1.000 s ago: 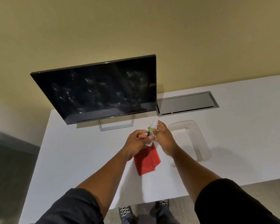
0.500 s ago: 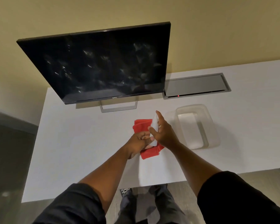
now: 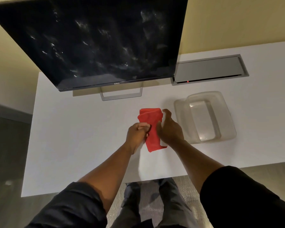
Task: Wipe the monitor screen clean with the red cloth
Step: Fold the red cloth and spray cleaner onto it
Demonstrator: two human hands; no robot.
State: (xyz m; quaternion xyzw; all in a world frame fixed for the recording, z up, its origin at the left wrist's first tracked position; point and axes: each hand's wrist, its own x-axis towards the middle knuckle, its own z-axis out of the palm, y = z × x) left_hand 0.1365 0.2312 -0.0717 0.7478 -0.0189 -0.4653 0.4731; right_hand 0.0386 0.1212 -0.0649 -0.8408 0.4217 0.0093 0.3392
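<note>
A white desk [image 3: 82, 132] carries a dark monitor [image 3: 95, 41], its screen smeared with pale marks, on a grey stand at the back. To the right, a clear tub [image 3: 227, 129] sits near the front of a grey hatch [image 3: 209, 69]. The red cloth [image 3: 150, 127] is between the two hands, in front of the monitor and apart from it. The left hand [image 3: 136, 135] is curled closed on the cloth's left edge. The right hand [image 3: 169, 129] is cupped at its right side; whether it grips anything cannot be told.

A clear plastic container [image 3: 227, 116] sits on the white table [image 3: 72, 129], near a grey cable hatch [image 3: 207, 69]
</note>
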